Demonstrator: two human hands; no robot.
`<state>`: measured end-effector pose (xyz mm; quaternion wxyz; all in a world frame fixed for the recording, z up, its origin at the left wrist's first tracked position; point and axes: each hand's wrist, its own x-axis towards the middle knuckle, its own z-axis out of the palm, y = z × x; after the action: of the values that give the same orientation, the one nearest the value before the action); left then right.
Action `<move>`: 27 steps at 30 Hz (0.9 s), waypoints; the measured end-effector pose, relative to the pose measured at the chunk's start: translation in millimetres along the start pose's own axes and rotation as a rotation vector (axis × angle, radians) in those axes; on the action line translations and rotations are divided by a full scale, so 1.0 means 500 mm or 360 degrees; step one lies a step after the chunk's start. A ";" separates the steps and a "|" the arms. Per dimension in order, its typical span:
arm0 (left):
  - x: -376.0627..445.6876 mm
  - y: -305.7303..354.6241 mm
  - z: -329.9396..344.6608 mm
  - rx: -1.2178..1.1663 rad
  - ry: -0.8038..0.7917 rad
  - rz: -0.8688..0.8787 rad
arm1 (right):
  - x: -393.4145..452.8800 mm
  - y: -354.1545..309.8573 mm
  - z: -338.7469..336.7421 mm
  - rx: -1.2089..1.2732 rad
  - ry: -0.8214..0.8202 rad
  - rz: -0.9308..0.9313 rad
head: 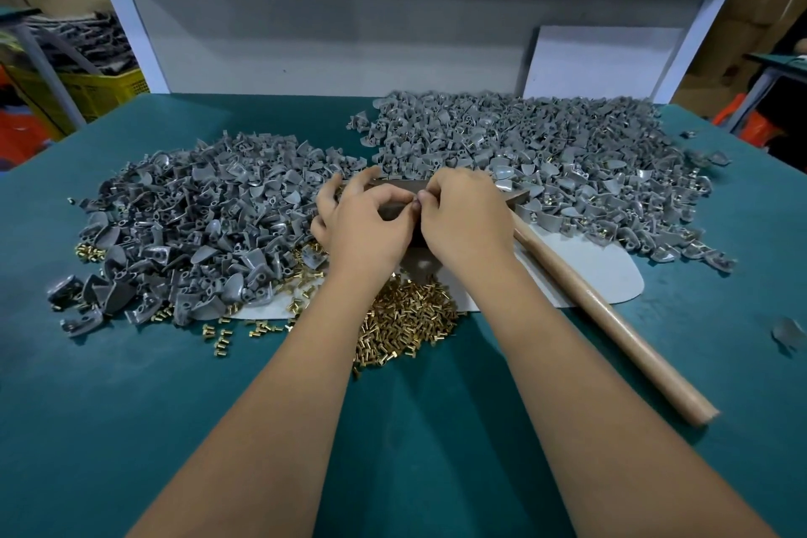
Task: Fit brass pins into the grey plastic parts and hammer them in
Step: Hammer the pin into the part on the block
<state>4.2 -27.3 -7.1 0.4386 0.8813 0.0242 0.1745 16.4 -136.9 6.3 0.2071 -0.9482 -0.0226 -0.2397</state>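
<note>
Forearms: both reach forward over the green bench top [131, 428] from the near edge, meeting at the middle of the work area.
Brass pins [406, 315]: a loose heap lies nearest, just under the wrists, with strays scattered toward the left; the next pin is best drawn from the heap's near edge, so the arms need not shift.
Hammer [611, 319]: its wooden handle lies idle on the bench to the right, slanting from the near right up under the right wrist; nobody holds it, and it seems well placed for a quick pick-up once the pin is seated.
Left hand [367, 223]: fingers curled, thumb and forefinger pinching toward the right hand; it appears to steady a small grey part, though the part itself is mostly hidden.
Right hand [463, 218]: fingertips closed in a pinch against the left hand's, probably on a pin; the pin cannot be made out.
Step in hand: judged to be fitting a pin into a part. The pin should go in straight and sit squarely before any blow, or it may bend or skew.
Dark block [395, 199]: shows between and behind the hands, seemingly the striking support; the part should rest flat on it.
Left pile [196, 210]: grey plastic parts, beside the left hand.
Right pile [546, 149]: more grey parts, farther back, some showing brass.
</note>
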 end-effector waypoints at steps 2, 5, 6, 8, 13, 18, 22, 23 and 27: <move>0.000 0.000 0.001 0.0012 0.0014 -0.0003 | -0.001 -0.003 0.000 -0.0001 0.0030 0.0009; -0.001 -0.001 0.004 0.0013 0.0026 -0.0011 | -0.004 -0.008 -0.001 0.0045 0.0036 0.0057; -0.001 -0.001 0.004 0.0015 0.0027 -0.0010 | -0.005 -0.010 0.000 0.0058 0.0033 0.0075; 0.000 -0.001 0.004 0.0023 0.0027 -0.0010 | -0.004 -0.012 0.001 0.0070 0.0030 0.0111; 0.001 -0.002 0.006 0.0032 0.0031 -0.0015 | 0.000 -0.011 0.004 0.0141 0.0040 0.0166; 0.001 -0.006 0.008 0.0014 0.0024 -0.0018 | -0.003 0.001 0.016 0.0181 0.0099 0.0094; -0.001 -0.007 0.011 0.0014 -0.0021 0.0004 | -0.015 0.020 0.013 0.0315 0.0100 -0.0013; 0.000 -0.009 0.010 0.0015 -0.0029 0.0000 | -0.016 0.024 0.008 0.0397 0.0096 -0.0008; 0.006 -0.012 0.009 -0.0012 -0.0064 -0.0048 | -0.016 0.065 -0.037 0.0115 0.0341 0.0242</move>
<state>9.0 -26.3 -13.4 0.4449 0.8825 0.0279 0.1502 5.6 -173.6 5.2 0.2600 -0.9081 0.0629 -0.3221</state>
